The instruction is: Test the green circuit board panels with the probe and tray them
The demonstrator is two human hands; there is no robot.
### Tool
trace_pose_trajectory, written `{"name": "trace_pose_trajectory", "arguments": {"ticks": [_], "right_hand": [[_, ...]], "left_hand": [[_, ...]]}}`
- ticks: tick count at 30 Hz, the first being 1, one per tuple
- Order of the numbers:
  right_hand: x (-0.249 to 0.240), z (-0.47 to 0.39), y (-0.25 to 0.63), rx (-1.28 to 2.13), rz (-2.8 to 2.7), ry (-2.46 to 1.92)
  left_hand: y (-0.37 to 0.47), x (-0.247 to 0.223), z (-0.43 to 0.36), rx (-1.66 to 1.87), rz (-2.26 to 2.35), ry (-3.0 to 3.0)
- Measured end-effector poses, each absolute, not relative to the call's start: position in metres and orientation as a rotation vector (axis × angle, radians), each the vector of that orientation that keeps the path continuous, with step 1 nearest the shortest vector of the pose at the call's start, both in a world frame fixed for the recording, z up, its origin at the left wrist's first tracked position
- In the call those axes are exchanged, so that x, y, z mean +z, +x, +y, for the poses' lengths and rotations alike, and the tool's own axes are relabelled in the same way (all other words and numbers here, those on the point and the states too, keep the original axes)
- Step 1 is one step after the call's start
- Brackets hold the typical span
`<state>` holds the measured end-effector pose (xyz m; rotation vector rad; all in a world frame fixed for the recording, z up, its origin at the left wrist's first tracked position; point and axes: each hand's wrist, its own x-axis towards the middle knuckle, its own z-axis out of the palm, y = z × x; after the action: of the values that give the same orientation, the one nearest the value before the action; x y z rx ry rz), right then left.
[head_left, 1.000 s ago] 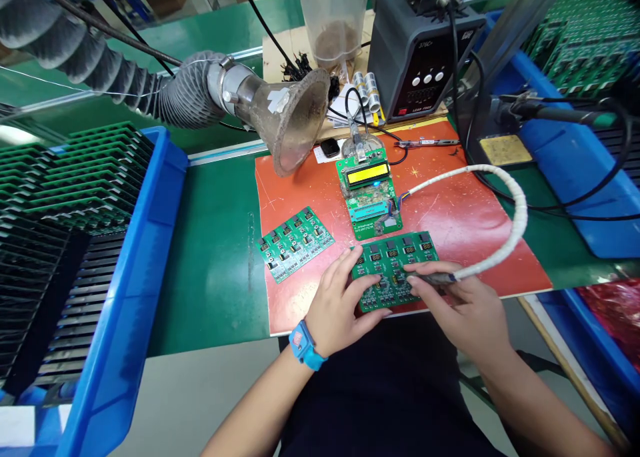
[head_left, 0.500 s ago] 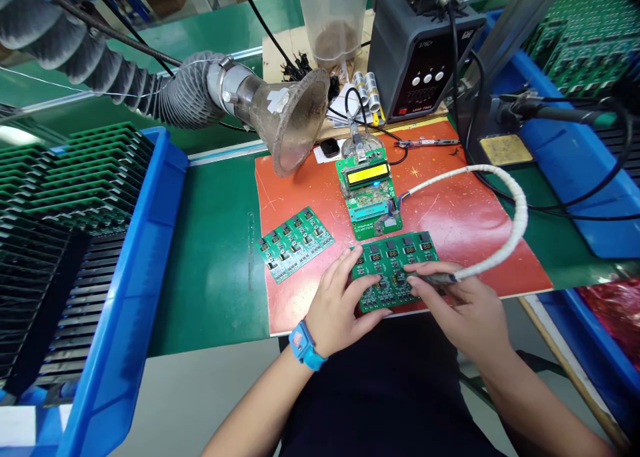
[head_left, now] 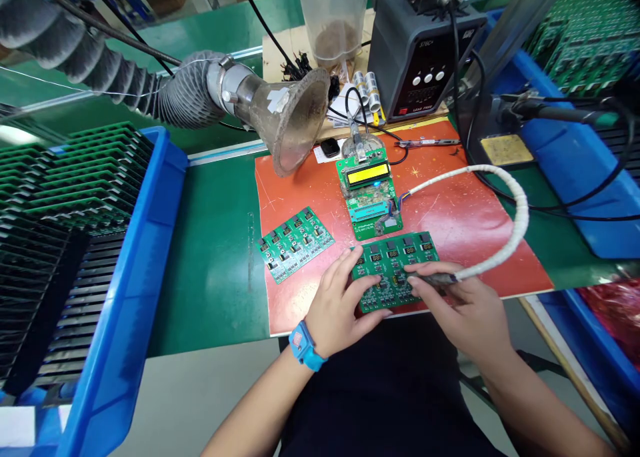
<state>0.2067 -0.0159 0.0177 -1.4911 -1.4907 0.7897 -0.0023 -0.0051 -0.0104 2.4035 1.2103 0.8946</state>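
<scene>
One flat green circuit board with small digit displays sits on the red mat, just below a green board with a yellow screen. The person's left hand is pretty spread out, fingers apart on its left end. Right hand is pinched around a dark slim probe on a white-sleeved cable; can't tell if the tip's touching.

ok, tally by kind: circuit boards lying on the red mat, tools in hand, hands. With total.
Flat green digit-display circuit boards: 2
Green yellow-screened circuit board: 1
Dark slim tool on a white-sleeved cable: 1
Bare hands, left hand and right hand: 2
Total: 6
</scene>
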Motion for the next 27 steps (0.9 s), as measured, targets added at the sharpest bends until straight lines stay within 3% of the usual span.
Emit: {"name": "trace_pose_trajectory", "arguments": {"ticks": [27], "right_hand": [[0.0195,-0.0154,0.2064,0.81,-1.478,-1.51]], "left_hand": [[-0.002,-0.0087,-0.005,0.893,1.211,2.394]]}}
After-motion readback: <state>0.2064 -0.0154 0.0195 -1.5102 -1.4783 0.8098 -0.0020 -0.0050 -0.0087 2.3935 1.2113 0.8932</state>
